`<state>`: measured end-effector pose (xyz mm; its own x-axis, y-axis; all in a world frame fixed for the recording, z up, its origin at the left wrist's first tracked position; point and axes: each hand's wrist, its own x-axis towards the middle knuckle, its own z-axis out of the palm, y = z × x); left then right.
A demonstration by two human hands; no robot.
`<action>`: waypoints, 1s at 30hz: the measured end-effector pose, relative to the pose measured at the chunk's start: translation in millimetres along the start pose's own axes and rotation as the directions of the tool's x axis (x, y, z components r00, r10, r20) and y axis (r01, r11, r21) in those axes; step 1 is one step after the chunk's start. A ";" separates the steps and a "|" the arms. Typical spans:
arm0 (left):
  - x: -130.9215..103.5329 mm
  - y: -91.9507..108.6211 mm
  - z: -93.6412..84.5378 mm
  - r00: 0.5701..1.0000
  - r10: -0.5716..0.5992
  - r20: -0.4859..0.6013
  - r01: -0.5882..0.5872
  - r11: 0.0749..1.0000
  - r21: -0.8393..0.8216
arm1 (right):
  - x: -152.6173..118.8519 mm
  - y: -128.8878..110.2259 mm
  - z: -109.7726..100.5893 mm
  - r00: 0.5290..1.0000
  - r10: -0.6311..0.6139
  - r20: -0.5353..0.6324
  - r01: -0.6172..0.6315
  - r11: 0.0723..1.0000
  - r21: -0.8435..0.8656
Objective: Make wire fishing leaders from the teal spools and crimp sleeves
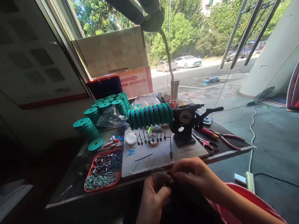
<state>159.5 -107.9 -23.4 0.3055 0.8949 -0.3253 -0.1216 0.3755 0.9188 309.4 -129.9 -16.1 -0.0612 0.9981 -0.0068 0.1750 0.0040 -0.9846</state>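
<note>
Right of the red tray (102, 186), the left hand (156, 192) and right hand (195, 172) were curled closed; anything gripped was unclear.

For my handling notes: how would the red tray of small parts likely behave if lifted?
The red tray is probably heavy for its size, being heaped with metal-looking parts. Its low rim suggests pieces could spill if tilted.

The tray (121, 169) lies left of the board (158, 161), with spools (85, 127) behind the tray.
</note>
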 end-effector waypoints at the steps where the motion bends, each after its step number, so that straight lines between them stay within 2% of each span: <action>1: -0.2 0.0 0.1 1.000 0.001 -0.004 -0.001 1.000 0.000 | -0.1 -0.2 0.1 1.000 0.000 -0.001 0.000 1.000 -0.008; 8: -0.1 2.9 0.5 0.998 0.038 0.039 -0.041 0.997 0.063 | -0.4 -7.7 -0.8 0.998 -0.064 0.025 0.066 0.992 -0.106; 13: 0.5 3.0 -1.0 0.998 0.010 0.067 -0.016 0.996 0.084 | -0.9 -7.1 -2.4 0.997 -0.074 0.020 0.076 0.986 -0.145; 23: -1.3 5.4 1.4 0.999 0.006 0.036 -0.007 0.999 0.040 | 1.0 -13.9 -2.5 0.994 -0.070 0.083 0.086 0.974 -0.209; 30: 2.0 0.2 -1.9 0.999 0.007 0.037 -0.008 1.000 0.021 | 5.3 -24.1 -2.4 0.993 -0.037 0.109 0.073 0.935 -0.347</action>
<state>158.3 -105.6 -24.3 0.3395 0.8880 -0.3102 -0.1040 0.3632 0.9259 307.2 -124.6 8.1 -0.1749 0.9845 0.0108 0.5004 0.0984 -0.8602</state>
